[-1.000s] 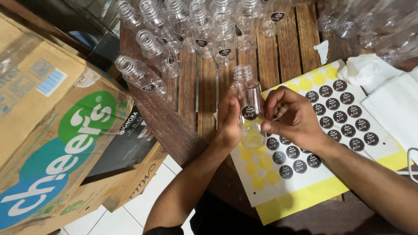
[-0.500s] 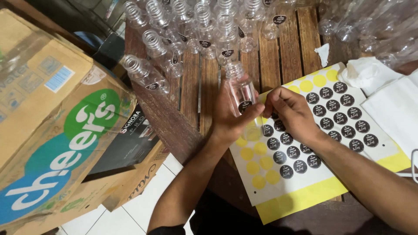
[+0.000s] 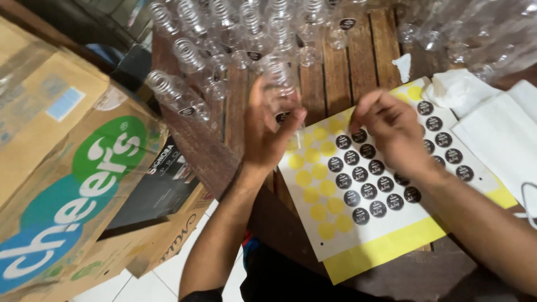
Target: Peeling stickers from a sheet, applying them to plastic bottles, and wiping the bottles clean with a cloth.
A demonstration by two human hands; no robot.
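Note:
My left hand (image 3: 267, 130) grips a clear plastic bottle (image 3: 281, 84) that carries a round black sticker, holding it out over the wooden table toward the row of other bottles. My right hand (image 3: 390, 130) rests on the sticker sheet (image 3: 358, 184), fingers curled over the black round stickers (image 3: 376, 189) near the sheet's upper middle. The sheet is white on yellow backing, with bare yellow circles on its left side where stickers are gone.
Several clear bottles (image 3: 224, 33) with black stickers lie in rows at the table's far side. More unlabelled bottles (image 3: 475, 33) pile at the top right. White paper and tissue (image 3: 503, 128) lie right. Cardboard boxes (image 3: 61, 168) stand left of the wooden table (image 3: 335, 67).
My left hand has carried the stickered bottle up and away toward the bottle rows. My right hand has let go of it and dropped back onto the sticker sheet.

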